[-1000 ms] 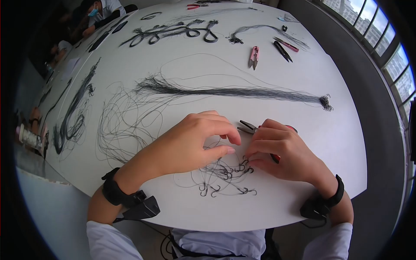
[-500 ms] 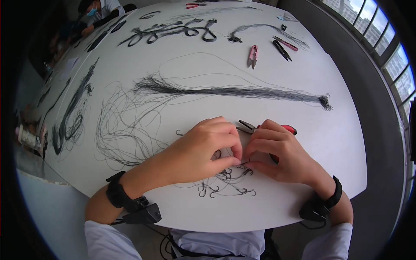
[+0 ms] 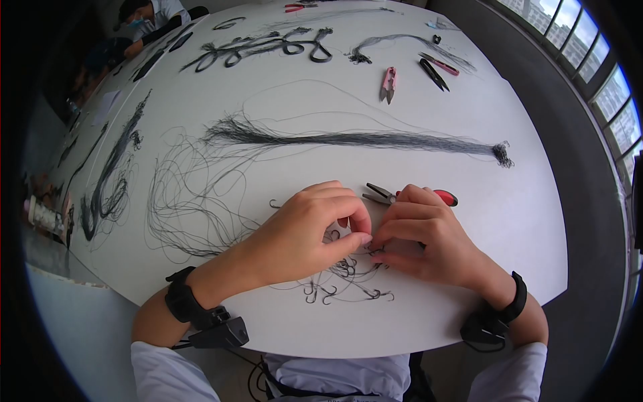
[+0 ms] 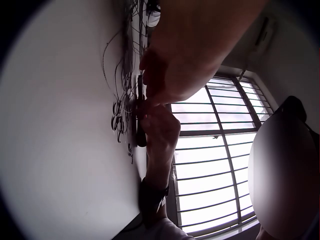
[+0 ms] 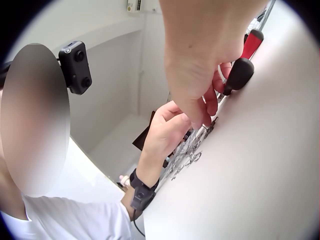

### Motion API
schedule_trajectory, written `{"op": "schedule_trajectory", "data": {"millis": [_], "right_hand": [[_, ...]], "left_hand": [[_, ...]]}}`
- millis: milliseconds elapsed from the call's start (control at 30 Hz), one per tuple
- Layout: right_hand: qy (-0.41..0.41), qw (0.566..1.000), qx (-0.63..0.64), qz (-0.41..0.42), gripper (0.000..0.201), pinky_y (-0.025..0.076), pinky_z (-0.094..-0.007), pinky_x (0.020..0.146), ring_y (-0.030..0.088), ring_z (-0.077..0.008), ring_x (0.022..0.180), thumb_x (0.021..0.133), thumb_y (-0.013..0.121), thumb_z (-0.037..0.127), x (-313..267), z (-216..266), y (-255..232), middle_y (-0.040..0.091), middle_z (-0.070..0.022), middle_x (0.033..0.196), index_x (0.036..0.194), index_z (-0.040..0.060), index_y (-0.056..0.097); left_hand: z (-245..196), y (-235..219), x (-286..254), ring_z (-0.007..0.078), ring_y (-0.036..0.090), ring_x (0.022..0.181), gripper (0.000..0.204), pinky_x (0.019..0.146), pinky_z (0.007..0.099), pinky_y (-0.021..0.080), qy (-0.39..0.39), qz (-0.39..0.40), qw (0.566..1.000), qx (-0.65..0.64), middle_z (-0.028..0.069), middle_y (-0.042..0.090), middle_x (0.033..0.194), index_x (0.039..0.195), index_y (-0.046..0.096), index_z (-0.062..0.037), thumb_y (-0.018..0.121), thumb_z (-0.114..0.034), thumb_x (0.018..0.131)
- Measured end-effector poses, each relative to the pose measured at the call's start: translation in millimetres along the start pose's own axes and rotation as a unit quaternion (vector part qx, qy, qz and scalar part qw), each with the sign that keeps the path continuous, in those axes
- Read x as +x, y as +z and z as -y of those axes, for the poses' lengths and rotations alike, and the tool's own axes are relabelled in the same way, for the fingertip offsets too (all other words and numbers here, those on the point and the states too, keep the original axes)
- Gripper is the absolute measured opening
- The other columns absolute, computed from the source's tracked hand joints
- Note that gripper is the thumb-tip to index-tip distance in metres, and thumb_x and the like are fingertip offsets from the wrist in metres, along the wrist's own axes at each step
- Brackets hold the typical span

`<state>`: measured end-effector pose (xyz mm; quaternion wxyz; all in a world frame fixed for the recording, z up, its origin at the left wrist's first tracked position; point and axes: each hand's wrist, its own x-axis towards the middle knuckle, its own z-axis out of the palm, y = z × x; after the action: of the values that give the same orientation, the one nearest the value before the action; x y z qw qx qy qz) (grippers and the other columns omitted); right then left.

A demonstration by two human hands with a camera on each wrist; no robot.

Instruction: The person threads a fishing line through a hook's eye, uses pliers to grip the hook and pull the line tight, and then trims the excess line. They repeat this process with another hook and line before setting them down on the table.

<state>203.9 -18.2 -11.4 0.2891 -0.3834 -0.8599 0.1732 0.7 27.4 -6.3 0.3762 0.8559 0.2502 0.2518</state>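
Dark fish hooks [image 3: 347, 268] on thin dark lines lie in a loose tangle on the table under both hands. My left hand [image 3: 325, 224] comes over the tangle from the left, thumb and index finger pinched at a fish hook. My right hand [image 3: 429, 234] faces it, with thumb and fingertips pinching at the same small spot; the fingertips partly hide the hook. In the right wrist view the left hand [image 5: 167, 127] and right hand [image 5: 197, 95] meet close over the hooks [image 5: 187, 162]. Pliers [image 3: 382, 194] with red-and-black handles lie partly behind my right hand.
A long bundle of dark lines [image 3: 362, 139] stretches across the table, its hooks at the right end. Loose line loops [image 3: 194, 201] spread left. Pink snips [image 3: 388, 86], black snips [image 3: 434, 75] and more bundles [image 3: 268, 47] lie farther back. Another person [image 3: 154, 23] sits far left.
My left fingers, spread apart a second ago, have come together in a pinch beside the right fingertips. Since half a second ago, both hands have shifted only slightly.
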Motion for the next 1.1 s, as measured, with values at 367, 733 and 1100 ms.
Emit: {"op": "schedule_trajectory", "data": {"millis": [367,733,1100], "right_hand": [[0.000,0.999,0.029,-0.034,0.013,0.037,-0.0323,0.061,0.049,-0.0193,0.069,0.062,0.070,0.003,-1,5,3,0.056,-0.0017,0.069,0.070,0.0069,0.061],[0.062,0.997,0.037,-0.033,0.011,0.041,-0.0336,0.061,0.051,-0.0223,0.061,0.066,0.068,0.000,-2,14,1,0.056,-0.0060,0.066,0.072,0.0028,0.059],[0.040,0.996,0.046,-0.061,0.017,0.042,-0.0321,0.060,0.052,-0.0230,0.067,0.067,0.062,-0.006,-1,15,-2,0.058,-0.0065,0.072,0.080,0.0032,0.055]], "left_hand": [[1,3,-1,0.0154,0.053,0.069,0.007,0.062,0.0269,0.044,-0.003,-0.011,1.000,0.004,0.0060,0.056,0.074,0.075,0.058,-0.0003,0.064,-0.001,0.072],[-1,1,-2,0.0140,0.052,0.067,0.007,0.059,0.0255,0.043,-0.039,0.002,0.999,0.000,0.0045,0.057,0.074,0.075,0.059,-0.0018,0.065,-0.002,0.072],[0,3,-2,0.0224,0.055,0.082,0.008,0.079,0.0328,0.043,0.064,-0.015,0.998,0.019,0.0081,0.061,0.080,0.079,0.062,-0.0010,0.059,0.001,0.072]]}}
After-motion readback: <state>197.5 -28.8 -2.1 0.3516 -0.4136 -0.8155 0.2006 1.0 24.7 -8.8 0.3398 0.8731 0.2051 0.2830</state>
